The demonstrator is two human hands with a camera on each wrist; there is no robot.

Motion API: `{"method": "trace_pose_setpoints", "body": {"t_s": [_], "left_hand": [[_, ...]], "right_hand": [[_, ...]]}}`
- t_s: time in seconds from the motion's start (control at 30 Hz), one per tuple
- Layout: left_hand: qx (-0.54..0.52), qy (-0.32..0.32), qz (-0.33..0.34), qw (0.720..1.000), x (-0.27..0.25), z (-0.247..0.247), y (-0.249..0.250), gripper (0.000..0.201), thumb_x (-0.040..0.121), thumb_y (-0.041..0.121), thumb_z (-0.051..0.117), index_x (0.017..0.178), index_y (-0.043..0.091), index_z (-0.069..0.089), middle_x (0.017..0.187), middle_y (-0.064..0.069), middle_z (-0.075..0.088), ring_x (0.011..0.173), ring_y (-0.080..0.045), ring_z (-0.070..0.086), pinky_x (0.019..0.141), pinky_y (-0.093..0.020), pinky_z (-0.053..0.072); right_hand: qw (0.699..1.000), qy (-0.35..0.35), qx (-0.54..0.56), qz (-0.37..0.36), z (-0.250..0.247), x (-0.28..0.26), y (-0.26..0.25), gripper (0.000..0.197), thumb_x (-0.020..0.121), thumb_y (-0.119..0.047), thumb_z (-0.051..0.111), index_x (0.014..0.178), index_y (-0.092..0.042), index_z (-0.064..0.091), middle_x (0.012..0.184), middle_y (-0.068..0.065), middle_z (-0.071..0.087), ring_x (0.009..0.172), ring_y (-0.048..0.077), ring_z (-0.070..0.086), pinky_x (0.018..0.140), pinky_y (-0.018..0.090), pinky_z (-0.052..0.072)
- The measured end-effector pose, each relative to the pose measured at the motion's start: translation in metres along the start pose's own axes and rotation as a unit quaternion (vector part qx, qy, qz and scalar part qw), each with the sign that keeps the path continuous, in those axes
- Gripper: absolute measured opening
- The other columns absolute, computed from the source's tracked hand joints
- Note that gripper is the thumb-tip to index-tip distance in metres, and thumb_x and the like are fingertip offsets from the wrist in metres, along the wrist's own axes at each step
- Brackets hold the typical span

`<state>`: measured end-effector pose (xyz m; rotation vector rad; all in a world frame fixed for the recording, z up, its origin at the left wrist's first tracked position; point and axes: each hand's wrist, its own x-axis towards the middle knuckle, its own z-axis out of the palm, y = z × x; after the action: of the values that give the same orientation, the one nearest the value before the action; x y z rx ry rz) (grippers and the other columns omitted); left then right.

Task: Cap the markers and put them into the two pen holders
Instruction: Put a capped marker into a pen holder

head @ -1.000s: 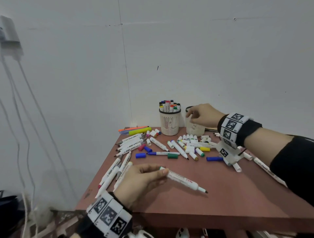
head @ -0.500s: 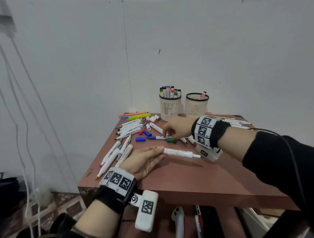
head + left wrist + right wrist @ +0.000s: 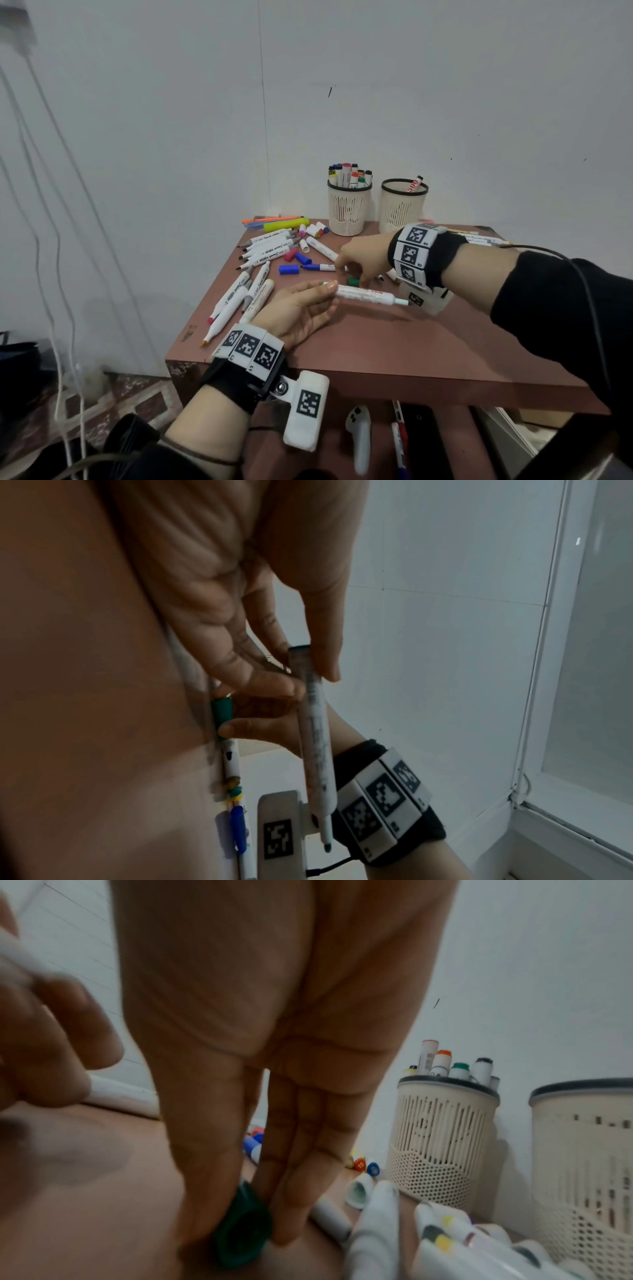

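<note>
The left hand [image 3: 297,315] pinches the back end of an uncapped white marker [image 3: 364,295] between thumb and fingertips, holding it level just above the counter [image 3: 394,346]. The marker's green tip [image 3: 328,846] points away from the palm toward the right wrist, as the left wrist view shows clearly.

Just beyond the marker, the right hand [image 3: 361,262] reaches down to the counter with its fingers pointing downward. Its thumb and fingertips close on a green cap [image 3: 244,1231] that still sits on the counter; in the right wrist view the cap's open end faces the camera, with the thumb on one side and the fingers on the other. In the head view the same cap [image 3: 353,282] shows just under the right hand's fingers, close to the held marker's barrel.

Past the right hand's fingertips lie a blue-capped marker [image 3: 317,267] and a loose blue cap [image 3: 288,269], and farther out a row of uncapped white markers [image 3: 270,247] and scattered small caps. Beyond the right hand, against the wall, stand the two cream pen holders: the left pen holder [image 3: 348,214] packed with capped markers, the right pen holder [image 3: 401,212] with one marker leaning inside. More uncapped white markers [image 3: 239,298] lie beside the left hand, on its outer side.
</note>
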<state>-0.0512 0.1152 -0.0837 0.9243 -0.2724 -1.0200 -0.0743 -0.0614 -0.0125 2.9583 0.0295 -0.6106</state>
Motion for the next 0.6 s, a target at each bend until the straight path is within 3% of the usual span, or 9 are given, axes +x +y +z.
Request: {"method": "trace_pose_setpoints", "body": {"t_s": [0.1,0.2,0.33,0.4,0.47,0.6], "left_hand": [[0.011,-0.005,0.002,1.0,0.0,-0.001,0.0,0.013,0.069,0.005,0.066,0.081,0.004,0.06,0.067,-0.007,0.067,0.058,-0.011,0.065,0.057,-0.018,0.055],[0.011,0.0,0.005,1.0,0.0,-0.001,-0.001,0.006,0.075,0.004,0.064,0.08,0.005,0.061,0.065,-0.006,0.066,0.057,-0.011,0.065,0.057,-0.017,0.055],[0.008,0.012,0.027,1.0,0.002,0.0,-0.001,0.007,0.086,0.004,0.058,0.081,0.006,0.061,0.064,-0.005,0.067,0.057,-0.011,0.065,0.057,-0.017,0.055],[0.008,0.02,0.051,0.998,0.003,0.0,-0.001,0.007,0.087,0.004,0.058,0.082,0.006,0.062,0.064,-0.003,0.067,0.057,-0.01,0.066,0.057,-0.016,0.055],[0.004,0.028,0.075,0.997,0.003,0.0,-0.001,0.006,0.085,0.003,0.058,0.083,0.007,0.062,0.065,-0.003,0.068,0.059,-0.01,0.067,0.058,-0.016,0.055],[0.0,0.034,0.094,0.995,0.004,0.0,0.0,0.005,0.086,0.002,0.058,0.088,0.006,0.062,0.068,-0.003,0.069,0.061,-0.01,0.067,0.06,-0.016,0.055]], "right_hand": [[0.998,0.052,0.034,0.005,-0.003,-0.018,0.005,0.031,0.083,-0.011,0.067,0.113,-0.019,0.064,0.09,-0.003,0.057,0.076,0.009,0.053,0.06,0.013,0.037],[0.986,0.141,0.091,0.021,-0.005,-0.045,0.012,0.029,0.084,-0.015,0.067,0.112,-0.023,0.064,0.084,-0.007,0.056,0.07,0.002,0.049,0.061,0.012,0.037],[0.932,0.271,0.238,0.025,-0.001,-0.086,0.017,0.029,0.083,-0.011,0.069,0.103,-0.031,0.065,0.093,-0.002,0.065,0.079,0.007,0.06,0.075,0.02,0.049],[0.885,0.332,0.325,0.019,0.005,-0.104,0.011,0.03,0.083,-0.004,0.068,0.102,-0.026,0.067,0.097,0.005,0.068,0.081,0.008,0.064,0.079,0.022,0.053],[0.819,0.386,0.423,0.016,0.013,-0.119,0.001,0.031,0.083,0.004,0.066,0.101,-0.022,0.067,0.097,0.008,0.068,0.081,0.009,0.065,0.079,0.023,0.054],[0.637,0.45,0.626,-0.007,0.037,-0.13,-0.02,0.033,0.084,0.011,0.059,0.104,-0.015,0.064,0.094,0.016,0.067,0.076,0.019,0.067,0.072,0.027,0.054]]}}
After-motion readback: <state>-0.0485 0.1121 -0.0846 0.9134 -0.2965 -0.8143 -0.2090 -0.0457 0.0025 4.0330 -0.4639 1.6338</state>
